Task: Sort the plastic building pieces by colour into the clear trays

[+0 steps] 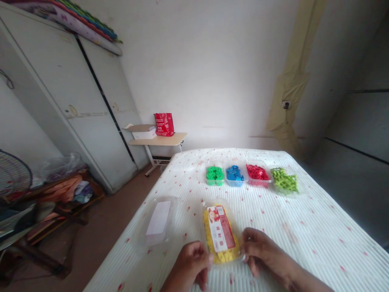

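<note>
A clear plastic box (228,254) full of yellow pieces lies on the bed-like surface in front of me, its lid bearing a red and white label (221,228). My left hand (193,263) pinches its lower left edge. On the opposite side, the fingers of my right hand (261,249) are closed at the lower right edge. To the left lies another clear plastic container or lid (159,223) with a pale blank rectangle on it. Further back, a row of clear boxes holds green pieces (214,174), blue pieces (234,174), red pieces (257,172) and lime-green pieces (284,181).
A white ribbed cover (304,227) with small red marks spreads under everything. Beyond its far left corner stands a small table (170,139) with a red bag (164,124) and a white box (144,133). A tall cabinet (69,81) and a fan (13,174) are at left.
</note>
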`<state>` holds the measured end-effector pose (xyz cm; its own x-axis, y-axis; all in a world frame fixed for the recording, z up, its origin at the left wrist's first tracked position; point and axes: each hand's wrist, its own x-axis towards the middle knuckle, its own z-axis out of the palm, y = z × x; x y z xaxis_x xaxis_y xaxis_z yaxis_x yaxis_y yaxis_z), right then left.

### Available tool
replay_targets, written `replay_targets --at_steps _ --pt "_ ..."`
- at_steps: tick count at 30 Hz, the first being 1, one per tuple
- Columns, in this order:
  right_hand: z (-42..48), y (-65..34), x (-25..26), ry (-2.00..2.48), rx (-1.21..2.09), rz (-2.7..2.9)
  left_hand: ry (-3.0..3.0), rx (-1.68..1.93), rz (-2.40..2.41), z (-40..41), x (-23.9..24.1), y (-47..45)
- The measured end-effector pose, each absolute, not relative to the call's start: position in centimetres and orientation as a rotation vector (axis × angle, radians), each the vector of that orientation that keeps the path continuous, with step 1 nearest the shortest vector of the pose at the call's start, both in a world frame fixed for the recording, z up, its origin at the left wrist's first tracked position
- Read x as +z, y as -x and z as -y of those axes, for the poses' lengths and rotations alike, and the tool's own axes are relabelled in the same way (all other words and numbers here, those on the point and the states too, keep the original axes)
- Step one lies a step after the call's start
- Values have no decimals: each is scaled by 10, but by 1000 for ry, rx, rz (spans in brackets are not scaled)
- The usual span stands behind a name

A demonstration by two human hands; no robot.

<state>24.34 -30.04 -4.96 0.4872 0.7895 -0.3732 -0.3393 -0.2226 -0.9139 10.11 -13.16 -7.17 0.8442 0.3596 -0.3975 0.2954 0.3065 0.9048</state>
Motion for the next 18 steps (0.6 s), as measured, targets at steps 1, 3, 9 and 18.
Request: replay_targets --at_steps 1,3,9,18 --pt "300 -243 -51 1443 1091 423 -1260 45 -607 132 -72 -101" --pt "301 -243 -52 1434 1075 442 -1216 53 -610 132 -74 -101" --pt "299 -241 -55 1465 1032 488 -1191 76 -572 131 -74 -100" --pt "297 -240 -54 1422 1046 448 -1241 78 -591 131 -78 -105"
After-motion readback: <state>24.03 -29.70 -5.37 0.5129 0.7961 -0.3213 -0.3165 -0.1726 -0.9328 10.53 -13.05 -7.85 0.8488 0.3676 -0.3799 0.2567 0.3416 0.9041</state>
